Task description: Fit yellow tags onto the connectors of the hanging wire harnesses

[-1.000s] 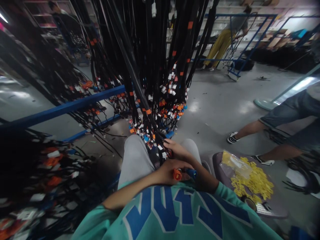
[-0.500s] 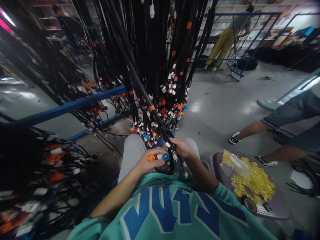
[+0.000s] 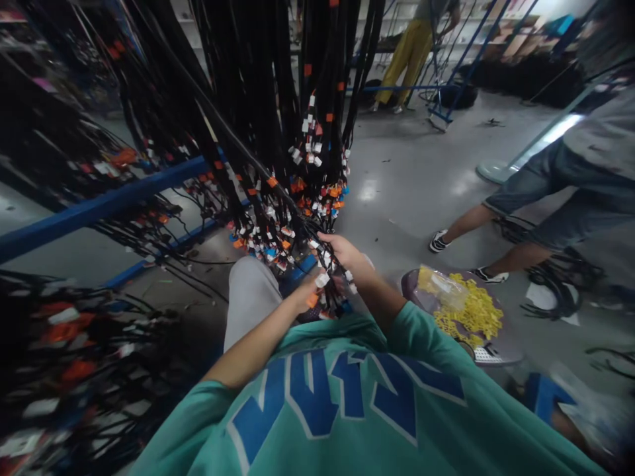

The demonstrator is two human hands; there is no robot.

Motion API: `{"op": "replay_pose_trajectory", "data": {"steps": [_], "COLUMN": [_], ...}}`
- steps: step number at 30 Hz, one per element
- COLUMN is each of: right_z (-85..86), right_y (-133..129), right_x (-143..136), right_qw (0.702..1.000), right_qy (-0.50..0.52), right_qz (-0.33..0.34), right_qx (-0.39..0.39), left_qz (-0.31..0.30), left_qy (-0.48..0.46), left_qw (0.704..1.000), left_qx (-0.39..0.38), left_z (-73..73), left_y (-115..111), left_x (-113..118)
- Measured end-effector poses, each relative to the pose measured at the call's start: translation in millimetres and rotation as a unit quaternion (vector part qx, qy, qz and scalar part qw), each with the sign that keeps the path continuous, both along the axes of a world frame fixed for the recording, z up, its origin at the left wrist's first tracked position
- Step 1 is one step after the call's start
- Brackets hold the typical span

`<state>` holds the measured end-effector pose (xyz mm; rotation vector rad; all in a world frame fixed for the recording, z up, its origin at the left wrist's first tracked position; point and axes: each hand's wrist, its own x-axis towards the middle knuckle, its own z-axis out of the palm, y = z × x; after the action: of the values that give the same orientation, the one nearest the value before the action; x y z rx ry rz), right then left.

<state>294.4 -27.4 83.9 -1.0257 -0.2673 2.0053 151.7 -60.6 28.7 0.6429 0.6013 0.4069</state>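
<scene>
Far left: dark heap of wires and connectors (image 3: pixel 64 330), with a blue rail (image 3: pixel 109 205) slanting above it. Next, hanging cables (image 3: pixel 248 73), a thick curtain of black ending in white, orange and blue plugs.

Left hand (image 3: pixel 301 297) low over the lap, reaching in from the left. Fingers partly behind loose wire ends; an orange plug (image 3: pixel 311 300) shows at them. How far they are spread, and whether they grip it, cannot tell.

Bundle (image 3: pixel 299 211) between the cables and the person: long axis slopes from upper left to lower right, fanning into white plugs (image 3: pixel 322 280) above the lap. Its loose ends lie just up and right of the left hand.

Right hand (image 3: pixel 343 251) nearer the bundle's body, on its right side: thumb and fingers closed on it where the wires begin to spread.

Right: stool (image 3: pixel 508 344) bearing yellow clips (image 3: pixel 473 311); beyond it, a co-worker's legs (image 3: pixel 516 192).
</scene>
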Motion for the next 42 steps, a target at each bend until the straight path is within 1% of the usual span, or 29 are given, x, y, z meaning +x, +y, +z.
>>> {"op": "replay_pose_trajectory", "data": {"steps": [2,5,9,11,14,17,21,23,25,29,32,37,40,42], "right_z": [-1.9,-8.8,-15.8,-16.0,-13.8,-12.6,-13.8,-12.4,-8.7,1.5,6.3,6.9,6.9,8.0], "right_y": [4.3,10.1,18.3,21.5,21.8,16.4,7.1,3.9,2.0,-0.8,-4.5,-8.8,-9.1,-9.7], "right_x": [-2.3,-4.4,-5.9,-6.4,-6.8,-6.8,-6.3,-6.0,-5.9,-6.4,-7.2,-9.2,-10.7,-12.1], "right_qw": [1.000,1.000,1.000,1.000,0.999,0.997,0.997,0.997,0.996,0.996,0.997,0.998,0.998,0.998], "right_qy": [0.001,-0.008,-0.025,-0.025,-0.007,0.004,-0.010,-0.012,-0.011,-0.021,-0.024,0.008,0.011,0.003], "right_qz": [-0.013,-0.014,-0.005,0.015,0.034,0.036,0.042,0.048,0.056,0.055,0.052,0.043,0.061,0.064], "right_qx": [0.000,0.001,0.001,0.002,0.036,0.072,0.067,0.065,0.070,0.065,0.051,0.040,0.031,0.021], "left_qz": [-0.020,-0.028,-0.037,-0.037,-0.033,-0.049,-0.089,-0.098,-0.087,-0.024,-0.004,0.038,0.061,0.065], "left_qy": [0.020,0.046,0.034,0.028,0.018,0.022,0.014,-0.006,-0.013,-0.013,-0.015,-0.021,-0.034,-0.041], "left_qw": [0.998,0.992,0.988,0.985,0.981,0.980,0.979,0.977,0.974,0.974,0.973,0.966,0.961,0.958], "left_qx": [-0.049,-0.116,-0.149,-0.167,-0.191,-0.192,-0.180,-0.191,-0.208,-0.223,-0.232,-0.254,-0.267,-0.275], "left_z": [0.3,7.2,23.8,33.5,44.5,45.0,36.9,37.5,43.5,62.2,73.6,89.2,97.0,99.5], "left_y": [-3.6,-1.9,4.0,7.7,14.7,20.0,20.5,19.7,19.4,18.4,14.7,5.9,2.0,0.7], "left_x": [5.3,1.4,-3.2,-2.7,-4.1,-11.5,-22.2,-23.5,-21.8,-14.6,-10.6,-6.9,-4.9,-4.1]}}
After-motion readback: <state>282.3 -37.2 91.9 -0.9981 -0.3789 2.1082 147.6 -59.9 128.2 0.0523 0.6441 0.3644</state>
